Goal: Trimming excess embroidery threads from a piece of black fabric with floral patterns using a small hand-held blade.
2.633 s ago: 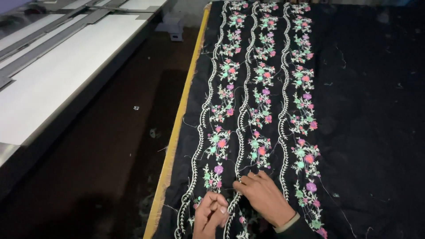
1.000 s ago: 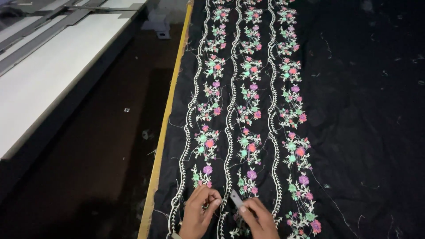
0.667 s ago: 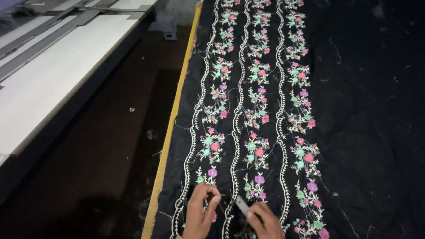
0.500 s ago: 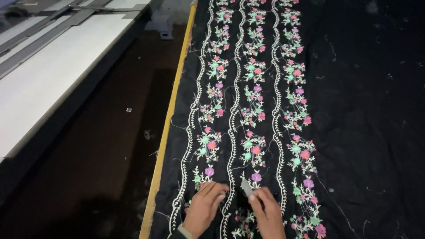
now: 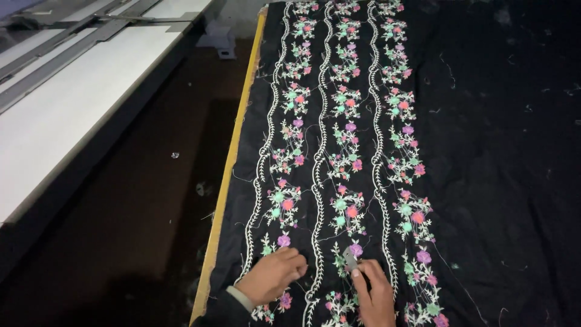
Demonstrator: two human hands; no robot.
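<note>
Cloth, one black length with three flower rows, lies flat on the table. Left hand presses it, fingers curled; right hand pinches one small grey clipper.

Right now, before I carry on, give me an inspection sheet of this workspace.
Surface: long table with a yellow edge, covered by cloth.
Job's things: black fabric with three strips of pink, green and purple floral embroidery between white vine lines; small grey tool.
Clutter: loose thread bits on the plain black area.
Hands: left hand flat on the embroidery; right hand pinching the tool.
Cables: nothing seen.
Surroundings: dark floor, white bench to the left.
</note>
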